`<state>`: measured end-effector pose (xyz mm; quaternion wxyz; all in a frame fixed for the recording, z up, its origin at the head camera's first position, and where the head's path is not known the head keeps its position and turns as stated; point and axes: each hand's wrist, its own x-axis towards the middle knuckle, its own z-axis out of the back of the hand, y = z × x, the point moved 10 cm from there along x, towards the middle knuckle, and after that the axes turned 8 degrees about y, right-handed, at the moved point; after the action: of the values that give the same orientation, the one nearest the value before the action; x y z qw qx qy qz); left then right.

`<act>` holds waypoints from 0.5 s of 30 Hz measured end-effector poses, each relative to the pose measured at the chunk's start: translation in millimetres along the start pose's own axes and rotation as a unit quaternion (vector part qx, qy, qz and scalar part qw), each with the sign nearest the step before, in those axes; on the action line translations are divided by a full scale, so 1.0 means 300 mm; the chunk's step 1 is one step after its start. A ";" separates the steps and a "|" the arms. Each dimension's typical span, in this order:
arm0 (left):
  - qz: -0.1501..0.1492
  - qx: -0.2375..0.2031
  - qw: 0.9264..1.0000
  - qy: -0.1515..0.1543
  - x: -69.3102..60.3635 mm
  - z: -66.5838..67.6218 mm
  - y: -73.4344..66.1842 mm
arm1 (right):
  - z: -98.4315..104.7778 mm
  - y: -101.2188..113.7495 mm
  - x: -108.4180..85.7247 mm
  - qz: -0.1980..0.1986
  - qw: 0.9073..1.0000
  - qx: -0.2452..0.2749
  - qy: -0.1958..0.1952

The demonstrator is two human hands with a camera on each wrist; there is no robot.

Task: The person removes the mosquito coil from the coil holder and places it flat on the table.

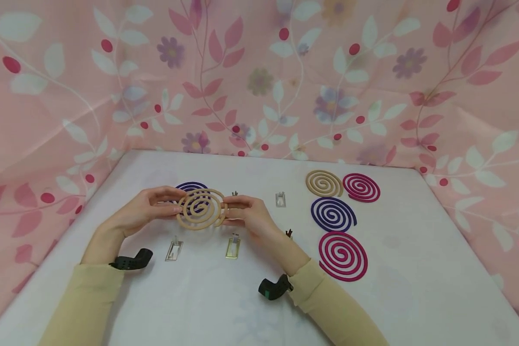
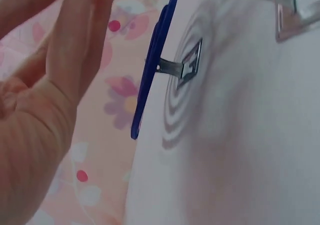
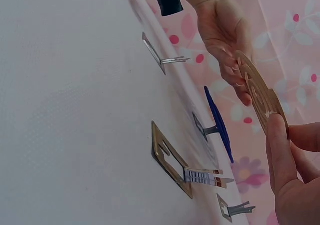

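Observation:
A tan mosquito coil (image 1: pixel 201 207) is held above the table between both hands. My left hand (image 1: pixel 149 206) holds its left edge with thumb and fingertips. At the right edge my right hand (image 1: pixel 253 216) pinches it, and the right wrist view shows the coil (image 3: pixel 260 91) tilted, clear of the stands. Behind it, partly hidden, a blue mosquito coil (image 1: pixel 192 184) sits raised on a small metal stand (image 2: pixel 170 67). Nearer to me are a silver stand (image 1: pixel 174 250) and a brass-coloured stand (image 1: pixel 232 247), each with an upright prong and bearing no coil.
Another silver stand (image 1: pixel 280 200) is at the back, and a brown prong (image 1: pixel 289 233) shows beside the right forearm. To the right lie a tan coil (image 1: pixel 324 182), a blue coil (image 1: pixel 333 214), and two magenta coils, one at the back (image 1: pixel 361 187) and one nearer (image 1: pixel 343 255).

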<state>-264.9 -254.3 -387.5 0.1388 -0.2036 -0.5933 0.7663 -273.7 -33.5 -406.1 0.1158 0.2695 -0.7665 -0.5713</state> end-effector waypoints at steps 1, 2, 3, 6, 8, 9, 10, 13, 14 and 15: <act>0.001 -0.003 1.000 -0.004 0.006 -0.009 -0.003 | 0.008 0.005 -0.002 0.003 1.000 0.000 0.000; 0.001 -0.008 1.000 -0.010 0.011 -0.018 -0.008 | 0.016 0.013 -0.006 0.006 1.000 0.000 0.000; 0.000 -0.016 1.000 -0.014 0.017 -0.028 -0.014 | 0.026 0.020 -0.010 0.009 1.000 0.001 -0.002; -0.009 -0.042 0.999 -0.028 0.038 -0.071 -0.042 | 0.064 0.051 -0.033 0.014 1.000 -0.005 -0.001; -0.019 -0.061 0.997 -0.038 0.054 -0.108 -0.066 | 0.097 0.079 -0.058 0.018 1.000 -0.015 -0.001; -0.024 -0.070 0.996 -0.041 0.063 -0.130 -0.077 | 0.117 0.091 -0.071 0.018 1.000 -0.019 -0.002; -0.029 -0.079 0.995 -0.046 0.074 -0.154 -0.088 | 0.139 0.105 -0.087 0.018 1.000 -0.024 -0.001; -0.036 -0.113 0.991 -0.057 0.111 -0.231 -0.114 | 0.209 0.144 -0.132 0.023 0.999 -0.036 -0.008; -0.035 -0.125 0.990 -0.059 0.125 -0.258 -0.122 | 0.234 0.156 -0.148 0.023 0.999 -0.040 -0.011; -0.033 -0.137 0.988 -0.062 0.139 -0.284 -0.129 | 0.258 0.167 -0.162 0.024 0.999 -0.043 -0.012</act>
<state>-262.1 -152.6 -374.5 0.0981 -0.1533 -0.7066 0.6838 -285.1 66.1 -377.4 0.1317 0.2392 -0.7486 -0.6042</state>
